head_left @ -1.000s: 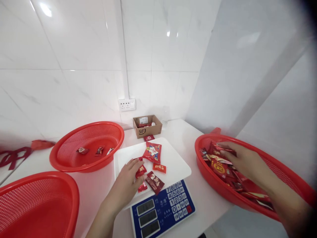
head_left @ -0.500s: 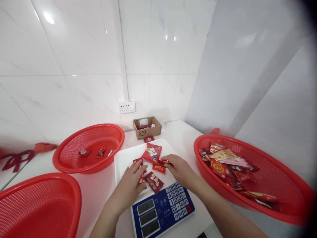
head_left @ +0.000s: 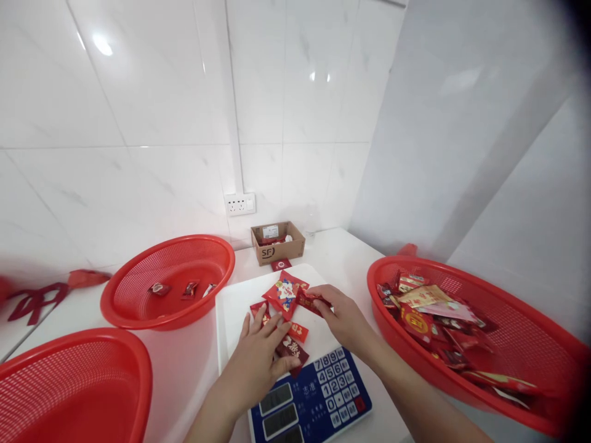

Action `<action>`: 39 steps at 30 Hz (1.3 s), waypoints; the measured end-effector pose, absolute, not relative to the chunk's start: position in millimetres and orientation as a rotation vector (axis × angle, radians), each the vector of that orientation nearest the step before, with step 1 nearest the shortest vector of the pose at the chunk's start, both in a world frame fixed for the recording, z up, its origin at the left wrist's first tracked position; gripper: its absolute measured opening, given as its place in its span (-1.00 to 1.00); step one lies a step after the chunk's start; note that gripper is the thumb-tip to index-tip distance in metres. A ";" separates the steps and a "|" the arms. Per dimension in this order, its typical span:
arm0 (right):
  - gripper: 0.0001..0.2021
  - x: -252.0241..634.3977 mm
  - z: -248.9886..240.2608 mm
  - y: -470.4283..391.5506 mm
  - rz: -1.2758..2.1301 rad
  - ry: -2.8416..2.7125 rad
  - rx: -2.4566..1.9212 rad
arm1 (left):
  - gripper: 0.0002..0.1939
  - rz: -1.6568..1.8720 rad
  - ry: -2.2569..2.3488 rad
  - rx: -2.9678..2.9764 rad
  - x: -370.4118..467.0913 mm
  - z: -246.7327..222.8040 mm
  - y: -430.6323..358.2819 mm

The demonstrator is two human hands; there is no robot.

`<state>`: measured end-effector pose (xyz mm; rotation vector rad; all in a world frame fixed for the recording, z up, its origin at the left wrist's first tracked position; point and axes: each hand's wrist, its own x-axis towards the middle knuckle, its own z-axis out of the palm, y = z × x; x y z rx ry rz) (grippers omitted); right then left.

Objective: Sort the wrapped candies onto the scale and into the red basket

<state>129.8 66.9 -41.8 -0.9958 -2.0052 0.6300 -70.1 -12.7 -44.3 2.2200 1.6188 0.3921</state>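
Observation:
A white digital scale with a blue keypad panel stands in front of me, several red snack packets on its plate. My left hand lies over some of them with fingers spread, the thumb at the edge of a dark red packet. Part of that packet is under the hand. My right hand pinches a small red packet at its right end. Beside it lies a larger red packet with a colourful print, and an orange-red packet sits just below.
On the right stands a red basket with many mixed packets. Two more red baskets stand left, the farther one with several packets, the nearer one partly out of view. A cardboard box is behind the scale, near a wall socket.
My left hand has slid right, over the dark red packet. The packet in my right hand now shows more of its face. The view has shifted slightly.

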 end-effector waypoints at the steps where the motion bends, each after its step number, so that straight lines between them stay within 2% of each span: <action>1: -0.76 127.9 -43.3 69.1 0.638 -1.990 -0.981 | -0.37 0.387 1.620 2.208 -69.4 -43.4 -12.9; 9: -0.68 98.6 -46.6 94.4 0.565 -2.057 -1.034 | -0.38 0.393 1.603 2.189 -71.1 -41.9 -14.7; 14: -0.51 81.4 -50.6 104.8 0.639 -2.157 -1.074 | -0.44 0.457 1.588 2.174 -71.7 -42.8 -13.0; 22: -0.42 82.6 -52.3 93.8 0.648 -2.177 -1.218 | -0.87 0.789 1.679 2.072 -84.6 -40.5 -12.5; 32: -0.44 75.8 -53.2 76.0 0.641 -2.136 -1.237 | -0.81 0.852 1.594 1.958 -82.4 -38.4 -13.6; 39: -0.50 85.2 -53.5 70.0 0.639 -2.072 -1.178 | -0.88 0.897 1.664 1.931 -83.0 -35.9 -13.9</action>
